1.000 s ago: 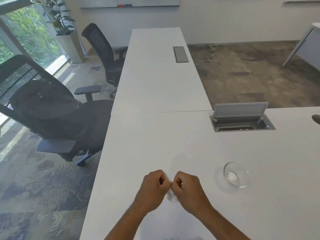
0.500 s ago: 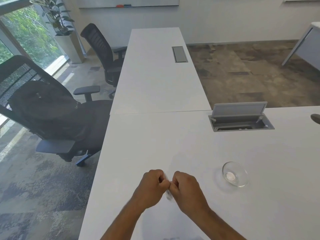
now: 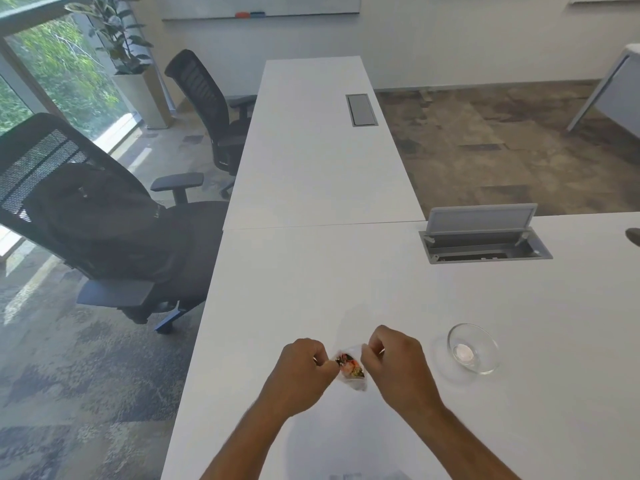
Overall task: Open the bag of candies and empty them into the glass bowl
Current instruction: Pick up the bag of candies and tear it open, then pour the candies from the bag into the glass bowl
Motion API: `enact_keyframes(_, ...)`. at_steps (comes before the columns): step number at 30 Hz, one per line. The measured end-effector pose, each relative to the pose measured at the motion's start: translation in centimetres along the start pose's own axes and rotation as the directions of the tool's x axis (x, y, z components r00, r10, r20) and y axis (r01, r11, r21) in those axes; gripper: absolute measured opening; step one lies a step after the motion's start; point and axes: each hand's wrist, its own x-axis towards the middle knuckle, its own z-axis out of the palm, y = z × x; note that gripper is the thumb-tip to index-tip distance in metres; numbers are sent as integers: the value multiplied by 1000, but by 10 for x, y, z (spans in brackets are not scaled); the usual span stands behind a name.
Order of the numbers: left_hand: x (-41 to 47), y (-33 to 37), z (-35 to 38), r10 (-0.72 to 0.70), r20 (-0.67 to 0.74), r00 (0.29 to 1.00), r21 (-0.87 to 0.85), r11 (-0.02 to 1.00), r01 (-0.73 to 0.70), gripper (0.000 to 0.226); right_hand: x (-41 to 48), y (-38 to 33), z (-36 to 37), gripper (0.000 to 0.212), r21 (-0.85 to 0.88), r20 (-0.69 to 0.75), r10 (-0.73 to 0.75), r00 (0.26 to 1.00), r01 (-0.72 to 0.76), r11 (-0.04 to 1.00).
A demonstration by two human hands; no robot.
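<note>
Two bare hands are held just above the smooth white rectangular table [image 3: 311, 278], and a small clear plastic bag of mixed-coloured candies [image 3: 350, 367] is pinched between them. The left hand [image 3: 304, 368] is closed on the bag's left edge, the right hand [image 3: 394, 362] is closed on its upper right edge, and the thin, crinkled film is stretched between the two sets of fingertips. The candies are seen as a reddish, green and dark cluster in the middle of the bag.

To the right of the right-hand fingers, near but clear of them, a small round clear glass bowl [image 3: 472, 353] is set on the table; a pale round patch is seen at its bottom. Bare tabletop is left between fingers and bowl, and wide open surface lies ahead of the fingers. The table's left edge runs a little way left of the left hand, with patterned grey carpet below. Farther ahead and right, a grey metal cable box with its lid raised [image 3: 483, 237] is sunk into the tabletop.
</note>
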Motion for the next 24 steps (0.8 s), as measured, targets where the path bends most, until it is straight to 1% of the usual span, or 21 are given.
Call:
enact_keyframes(2, 0, 2, -1, -13, -42, 999, -12, 1000, 13, 22, -1, 3, -2, 25, -63, -11, -44, 999, 43, 997)
enact_keyframes(3, 0, 1, -1, -10, -53, 999, -18, 1000, 9, 22, -1, 4, -4, 25, -136, -1, -86, 996, 85, 987)
enact_keyframes(5, 1, -2, -1, 9, -54, 998, -29, 1000, -10, 12, -2, 5, -7, 25, -312, 51, -191, 980, 198, 929)
enact_keyframes(6, 0, -1, -2, 9, -42, 999, -41, 999, -10, 15, -2, 4, -8, 24, -348, 73, -223, 972, 234, 908)
enact_keyframes(7, 0, -3, -1, 3, -31, 1000, -88, 996, -5, 23, -2, 3, -9, 23, -338, 86, -236, 968, 251, 907)
enact_keyframes(8, -1, -3, 0, -16, -14, 1000, -181, 983, 13, 30, -2, 3, -11, 23, -272, 87, -227, 970, 243, 931)
enact_keyframes(10, -3, -3, 2, -69, 20, 997, -378, 923, 71, 31, -2, 5, -13, 28, -9, 90, -145, 985, 146, 989)
enact_keyframes(11, -4, -3, 3, -91, 28, 995, -454, 886, 93, 29, -3, 7, -13, 31, 126, 108, -96, 989, 82, 989)
enact_keyframes(13, -5, -3, 5, -126, 42, 991, -558, 820, 128, 24, -7, 17, -13, 40, 327, 172, -30, 985, -28, 945)
enact_keyframes(14, -7, -3, 6, -129, 48, 990, -584, 801, 133, 24, -10, 24, -11, 52, 390, 220, -27, 975, -63, 919)
enact_keyframes(15, -8, -3, 6, -134, 49, 990, -604, 785, 136, 28, -13, 32, -9, 69, 415, 267, -41, 963, -76, 907)
enact_keyframes(17, -8, -3, 8, -158, 50, 986, -632, 759, 154, 37, -20, 45, -1, 103, 370, 352, -54, 934, -85, 925)
enact_keyframes(18, -7, -3, 9, -168, 55, 984, -642, 749, 163, 38, -23, 49, 4, 114, 336, 389, -45, 920, -96, 937)
enact_keyframes(19, -6, -3, 11, -168, 60, 984, -653, 739, 166, 36, -25, 52, 9, 119, 308, 413, -27, 910, -111, 945)
enact_keyframes(20, -4, -2, 13, -165, 70, 984, -666, 726, 169, 37, -26, 54, 14, 118, 288, 423, -5, 906, -129, 949)
enact_keyframes(21, -2, -1, 16, -155, 81, 985, -681, 713, 169, 40, -26, 54, 19, 112, 282, 419, 14, 908, -144, 949)
enact_keyframes(24, -1, 5, 21, -137, 127, 982, -717, 672, 186, 49, -24, 55, 27, 82, 317, 382, 61, 922, -193, 928)
